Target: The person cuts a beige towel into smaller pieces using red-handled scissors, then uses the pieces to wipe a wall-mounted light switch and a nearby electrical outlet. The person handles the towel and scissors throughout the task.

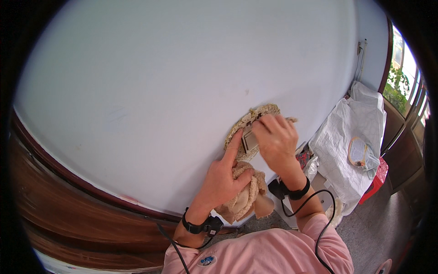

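On the white wall is a pale wall plate with a dark-edged square [250, 141], perhaps a switch, framed by a cream knitted or lace cover [236, 132]. My left hand [224, 179] touches the cover's left side with an extended forefinger. Between its thumb and palm it holds a bunched beige fleece cloth [243, 197], which hangs below the plate. My right hand [278, 138] is at the plate's right side with its fingers bent; the fingertips are partly hidden, and whether they pinch anything cannot be told. A small tan end sticks out beyond its knuckles.
At right, a white sheet [337, 137] drapes over things, with an oval labelled item [357, 152] on it and a red container [371, 186] beside it. Brown wood panelling [85, 226] runs along the lower left. Black cables from both wristbands hang near my arms.
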The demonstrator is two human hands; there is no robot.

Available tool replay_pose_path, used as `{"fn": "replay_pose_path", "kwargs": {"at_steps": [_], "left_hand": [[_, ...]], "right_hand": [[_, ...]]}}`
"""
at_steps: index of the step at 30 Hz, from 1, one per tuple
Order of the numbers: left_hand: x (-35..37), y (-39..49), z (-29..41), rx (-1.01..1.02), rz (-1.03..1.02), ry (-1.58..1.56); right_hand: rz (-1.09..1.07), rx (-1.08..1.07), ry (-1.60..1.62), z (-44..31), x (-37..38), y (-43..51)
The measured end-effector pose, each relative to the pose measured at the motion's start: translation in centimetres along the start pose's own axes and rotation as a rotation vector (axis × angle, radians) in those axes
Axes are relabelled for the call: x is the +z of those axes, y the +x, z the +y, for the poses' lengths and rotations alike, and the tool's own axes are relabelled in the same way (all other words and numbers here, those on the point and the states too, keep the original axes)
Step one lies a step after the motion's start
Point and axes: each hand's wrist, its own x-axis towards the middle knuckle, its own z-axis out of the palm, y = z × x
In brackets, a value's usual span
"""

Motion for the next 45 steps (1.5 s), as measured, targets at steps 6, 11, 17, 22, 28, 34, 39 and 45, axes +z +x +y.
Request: {"fn": "replay_pose_path", "kwargs": {"at_steps": [6, 11, 17, 22, 28, 34, 39, 45], "left_hand": [[0.0, 0.1, 0.3, -0.054, -0.021, -0.038], [0.0, 0.0, 0.1, -0.016, -0.018, -0.023], [0.0, 0.2, 0.1, -0.017, -0.024, -0.025], [-0.3, 0.1, 0.3, -0.049, -0.043, 0.032], [-0.3, 0.3, 0.4, -0.006, -0.033, -0.02], [-0.4, 0.1, 0.3, -0.01, -0.04, -0.022], [-0.1, 0.2, 0.0, 0.024, -0.013, -0.027], [-0.1, 0.1, -0.3, 0.086, 0.0, -0.001]], "right_hand": [[0.03, 0.107, 0.088, 0.7, 0.1, -0.3], [0.042, 0.357, 0.158, 2.4, -0.6, -1.4], [0.088, 0.241, 0.111, 2.0, 0.4, -0.8], [0.136, 0.154, 0.11, 0.0, 1.1, -0.3], [0.136, 0.126, 0.089, 0.0, 1.3, -1.0], [0.133, 0.174, 0.078, 0.0, 0.9, -0.5], [0.132, 0.097, 0.126, -1.7, 1.0, -1.1], [0.148, 0.234, 0.069, 1.2, 1.4, -0.9]]}}
